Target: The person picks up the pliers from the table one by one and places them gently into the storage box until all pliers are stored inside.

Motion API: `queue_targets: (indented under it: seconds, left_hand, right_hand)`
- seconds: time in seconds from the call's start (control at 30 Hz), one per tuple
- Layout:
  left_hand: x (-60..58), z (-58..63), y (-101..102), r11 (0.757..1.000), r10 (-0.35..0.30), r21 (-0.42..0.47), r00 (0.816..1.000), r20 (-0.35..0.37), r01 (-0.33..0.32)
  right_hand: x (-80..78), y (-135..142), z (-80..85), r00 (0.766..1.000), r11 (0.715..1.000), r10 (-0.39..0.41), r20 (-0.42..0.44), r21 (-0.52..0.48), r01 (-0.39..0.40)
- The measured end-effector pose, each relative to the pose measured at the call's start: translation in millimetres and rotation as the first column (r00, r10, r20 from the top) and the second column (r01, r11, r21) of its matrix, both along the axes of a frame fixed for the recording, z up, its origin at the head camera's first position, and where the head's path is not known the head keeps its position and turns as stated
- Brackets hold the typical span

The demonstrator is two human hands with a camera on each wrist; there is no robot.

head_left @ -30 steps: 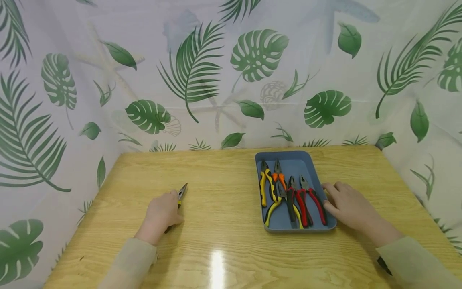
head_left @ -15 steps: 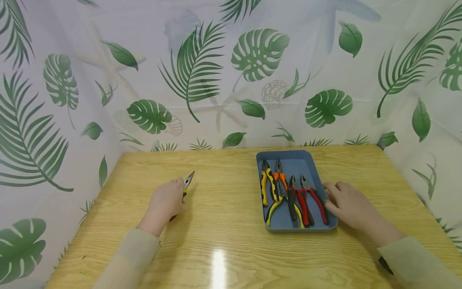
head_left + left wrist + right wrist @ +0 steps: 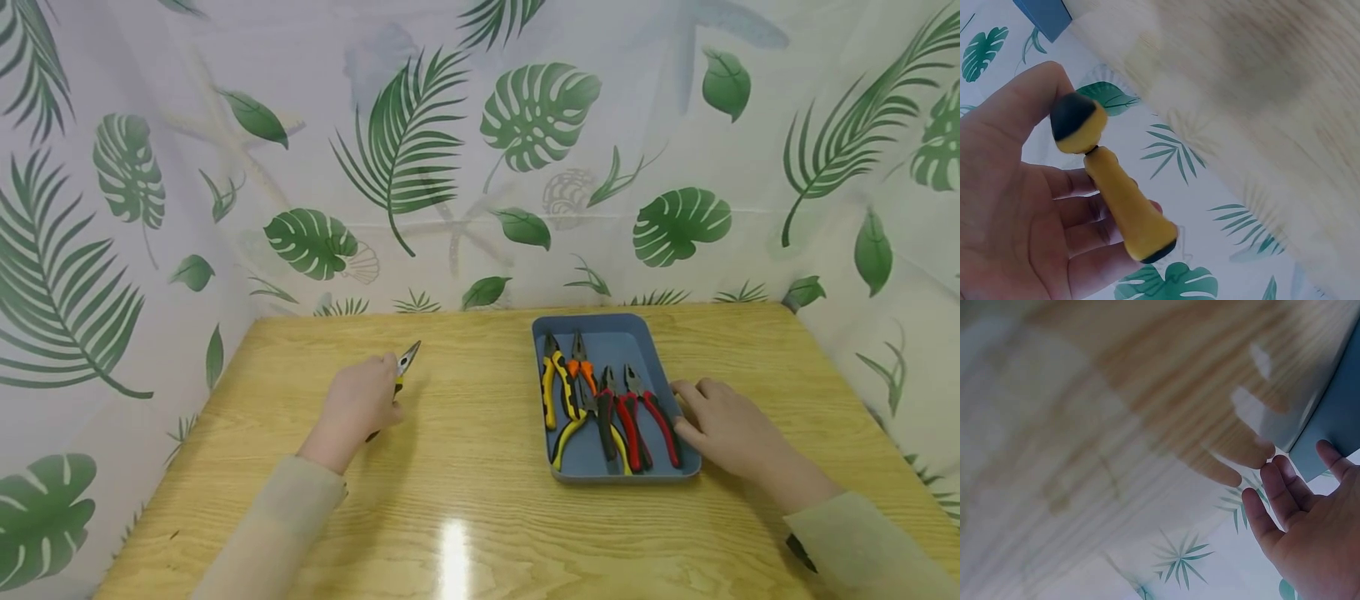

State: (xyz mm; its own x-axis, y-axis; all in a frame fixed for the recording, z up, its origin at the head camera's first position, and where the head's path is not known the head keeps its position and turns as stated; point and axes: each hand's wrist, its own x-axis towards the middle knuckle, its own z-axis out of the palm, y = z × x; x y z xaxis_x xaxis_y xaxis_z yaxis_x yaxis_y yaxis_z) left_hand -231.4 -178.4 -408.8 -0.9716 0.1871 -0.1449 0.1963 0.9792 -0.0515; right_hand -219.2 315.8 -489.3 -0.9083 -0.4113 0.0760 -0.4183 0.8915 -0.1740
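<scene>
My left hand [image 3: 358, 404] holds long-nose pliers with yellow and black handles [image 3: 1132, 206] above the left part of the table. Their metal nose [image 3: 408, 358] points away and to the right; the hand hides most of the grips in the head view. In the left wrist view the two handles lie between thumb and fingers. At the right, my right hand [image 3: 723, 425] rests against the side of a blue-grey tray [image 3: 621, 343], its fingers loosely extended at the wall. Several pliers lie in that tray, including yellow-black [image 3: 550, 396], orange [image 3: 575, 367] and red-handled ones [image 3: 662, 427].
The wood-grain table [image 3: 465, 433] stretches between the left hand and the tray. A white cloth with green leaves [image 3: 450, 167] hangs behind and at both sides. Light glares off the table near the front [image 3: 453, 550].
My left hand has carried the long-nose pliers to the right and farther away across the table. The right hand and the tray have stayed in place.
</scene>
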Motion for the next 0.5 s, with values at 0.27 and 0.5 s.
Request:
queue_targets:
  seconds: [0.27, 0.5]
  left_hand:
    - [-4.9, 4.7, 14.3, 0.999, -0.044, -0.016, 0.998, -0.039, 0.044]
    - [-8.4, 7.5, 28.2, 0.994, -0.111, 0.010, 0.987, -0.120, 0.113]
  right_hand:
    - [0.1, -1.3, 0.8, 1.000, 1.000, 0.002, -0.011, -0.017, -0.002]
    - [1.8, -2.3, 1.3, 1.000, 1.000, -0.002, -0.018, -0.019, 0.002]
